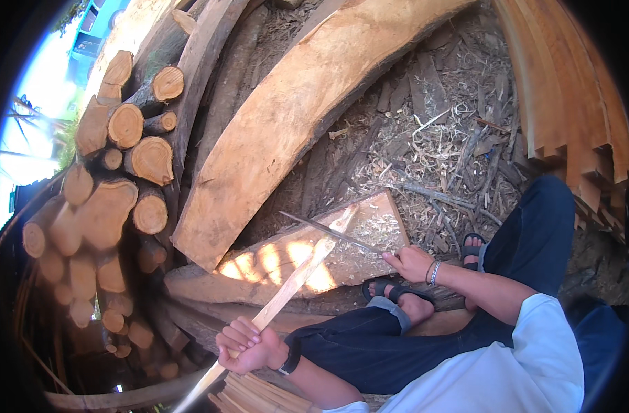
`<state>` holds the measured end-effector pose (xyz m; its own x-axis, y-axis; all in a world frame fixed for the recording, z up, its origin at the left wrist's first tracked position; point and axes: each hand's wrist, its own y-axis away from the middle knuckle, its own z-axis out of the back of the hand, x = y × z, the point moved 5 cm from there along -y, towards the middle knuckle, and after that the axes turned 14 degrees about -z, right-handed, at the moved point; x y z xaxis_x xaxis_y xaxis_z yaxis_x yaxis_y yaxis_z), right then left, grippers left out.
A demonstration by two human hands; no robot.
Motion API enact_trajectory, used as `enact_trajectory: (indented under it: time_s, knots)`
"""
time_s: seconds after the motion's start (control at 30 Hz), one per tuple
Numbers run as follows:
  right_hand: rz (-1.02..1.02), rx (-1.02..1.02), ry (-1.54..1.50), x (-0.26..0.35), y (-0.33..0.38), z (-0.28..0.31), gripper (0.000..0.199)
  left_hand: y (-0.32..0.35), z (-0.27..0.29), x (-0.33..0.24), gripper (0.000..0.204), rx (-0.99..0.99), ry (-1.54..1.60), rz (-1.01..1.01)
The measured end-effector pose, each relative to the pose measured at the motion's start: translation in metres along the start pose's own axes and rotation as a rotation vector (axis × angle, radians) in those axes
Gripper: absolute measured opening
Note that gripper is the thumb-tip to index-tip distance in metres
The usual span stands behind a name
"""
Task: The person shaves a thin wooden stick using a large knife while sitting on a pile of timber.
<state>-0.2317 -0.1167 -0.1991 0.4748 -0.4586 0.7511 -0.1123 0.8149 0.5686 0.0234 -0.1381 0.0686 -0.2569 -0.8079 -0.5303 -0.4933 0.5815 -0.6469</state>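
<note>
My left hand [247, 344] is wrapped round a long pale wooden strip [285, 294], which slants up and away to the right. The far end of the strip rests over a thick wooden board [190, 282] lit by patches of sun and strewn with shavings. In my right hand [409, 263] is the handle end of a long knife [352, 241], its narrow dark blade pointing up and left. The blade crosses the strip near its far end; whether it is cutting in cannot be made out. My fingers hide the knife's handle.
Cut logs [149, 158] are stacked at the left. A broad curved slab [287, 110] lies beyond the board. Sawn planks [569, 82] stand at the far right, and thin strips [259, 396] lie by my left forearm. Shavings [438, 148] and bark cover the ground near my sandalled feet.
</note>
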Motion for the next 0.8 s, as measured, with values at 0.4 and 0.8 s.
enact_trajectory:
  time_s: [0.4, 0.8]
  knots:
    - [-0.013, -0.014, -0.001, 0.004, 0.0, -0.001, 0.069, 0.002, -0.004, -0.005, 0.035, 0.054, 0.002, 0.003]
    - [0.0, -0.03, 0.043, -0.001, 0.004, -0.001, 0.069, 0.001, -0.001, -0.005, 0.035, 0.006, -0.034, -0.011]
